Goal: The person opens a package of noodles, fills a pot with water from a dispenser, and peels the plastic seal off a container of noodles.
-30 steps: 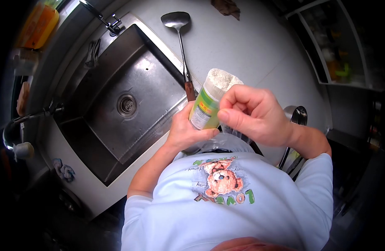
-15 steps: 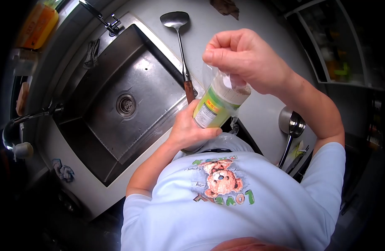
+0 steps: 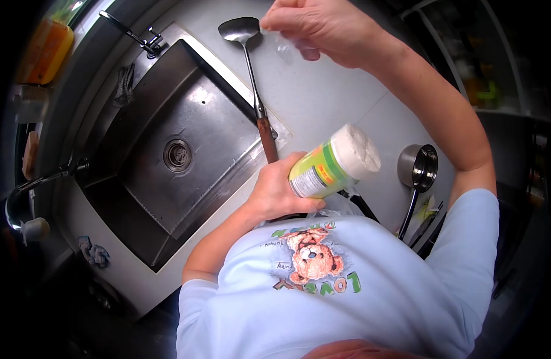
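Observation:
My left hand [image 3: 275, 188] is wrapped round a cylindrical pack [image 3: 323, 170] with a green and yellow label, held tilted in front of my shirt. Its whitish top end [image 3: 358, 149] is uncovered and faces up and to the right; I cannot tell what the contents are. Higher up, well apart from the pack, my right hand [image 3: 323, 30] pinches a scrap of clear plastic wrap [image 3: 284, 49]. A spatula [image 3: 251, 75] with a wooden handle lies on the counter, its handle end close to my left hand.
On the left is a steel sink [image 3: 162, 209] with a faucet [image 3: 45, 170] and a smaller tap [image 3: 150, 45]. A metal ladle [image 3: 416, 173] lies to the right, near dark-handled utensils [image 3: 428, 230]. A crumpled cloth [image 3: 93, 251] rests by the sink's near left corner.
My right hand has moved up and away from the pack, taking clear plastic with it. The pack's whitish end is now exposed, and the pack leans further right.

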{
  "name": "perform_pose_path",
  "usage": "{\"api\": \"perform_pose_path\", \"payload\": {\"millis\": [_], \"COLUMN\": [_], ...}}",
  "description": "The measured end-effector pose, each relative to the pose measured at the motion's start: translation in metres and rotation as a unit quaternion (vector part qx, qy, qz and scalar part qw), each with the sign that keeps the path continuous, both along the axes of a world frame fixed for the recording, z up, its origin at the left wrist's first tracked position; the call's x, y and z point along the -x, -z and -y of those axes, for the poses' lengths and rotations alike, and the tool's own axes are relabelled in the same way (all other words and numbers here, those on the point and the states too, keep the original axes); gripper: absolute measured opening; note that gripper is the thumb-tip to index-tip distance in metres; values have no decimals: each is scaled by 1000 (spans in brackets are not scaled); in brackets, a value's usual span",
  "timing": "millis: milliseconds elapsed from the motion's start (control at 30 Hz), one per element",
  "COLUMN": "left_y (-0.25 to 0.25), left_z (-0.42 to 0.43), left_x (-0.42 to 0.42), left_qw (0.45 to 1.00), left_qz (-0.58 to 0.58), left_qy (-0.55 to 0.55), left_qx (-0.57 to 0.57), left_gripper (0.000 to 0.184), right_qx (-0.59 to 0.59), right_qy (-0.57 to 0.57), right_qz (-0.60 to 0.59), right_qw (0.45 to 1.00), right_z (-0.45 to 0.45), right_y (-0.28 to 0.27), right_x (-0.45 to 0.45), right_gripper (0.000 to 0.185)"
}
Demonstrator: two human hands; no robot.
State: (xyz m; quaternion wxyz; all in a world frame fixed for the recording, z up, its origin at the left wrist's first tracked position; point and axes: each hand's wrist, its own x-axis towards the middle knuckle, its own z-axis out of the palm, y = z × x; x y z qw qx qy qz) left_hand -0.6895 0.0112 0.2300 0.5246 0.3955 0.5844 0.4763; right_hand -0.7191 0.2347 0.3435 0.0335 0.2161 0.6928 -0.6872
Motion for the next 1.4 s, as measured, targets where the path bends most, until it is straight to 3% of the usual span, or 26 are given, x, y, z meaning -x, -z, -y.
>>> {"api": "perform_pose_path", "payload": {"millis": [67, 200, 267, 400, 500, 700, 800, 1000, 1100, 1200, 1400], "left_y": [4, 13, 16, 29, 27, 27, 28, 24, 29, 31, 28], "left_z": [1, 5, 6, 8, 8, 8, 9, 8, 7, 6, 5], "left_x": [5, 11, 14, 19, 23, 24, 22, 19, 13, 9, 9], "left_qw": [1000, 998, 997, 984, 972, 961, 960, 962, 967, 971, 973], "left_qz": [-7, 5, 18, 125, 176, 213, 216, 190, 163, 138, 133], "left_qy": [-17, -59, -79, -127, -157, -173, -176, -187, -189, -185, -183], "left_qx": [8, 3, 6, 18, 18, 36, 39, 51, 58, 62, 56], "left_gripper": [74, 72, 71, 69, 66, 64, 63, 61, 60, 60, 61], "right_qx": [9, 167, 173, 283, 349, 289, 320, 291, 295, 388, 391], "right_qy": [10, 57, 49, 69, 145, 108, 137, 33, 25, 72, 120], "right_qz": [3, -31, -114, -189, -147, -138, -70, 58, 50, 37, 63], "right_qw": [1000, 984, 977, 938, 914, 941, 935, 954, 954, 918, 911], "right_z": [-4, -24, -31, -31, -11, 7, 27, 70, 74, 79, 87], "right_y": [-3, 9, 14, 39, 59, 89, 106, 92, 89, 84, 81], "right_x": [-3, -34, -54, -101, -125, -146, -152, -155, -149, -148, -155], "right_gripper": [18, 18, 17, 19, 21, 14, 17, 33, 27, 25, 24]}}
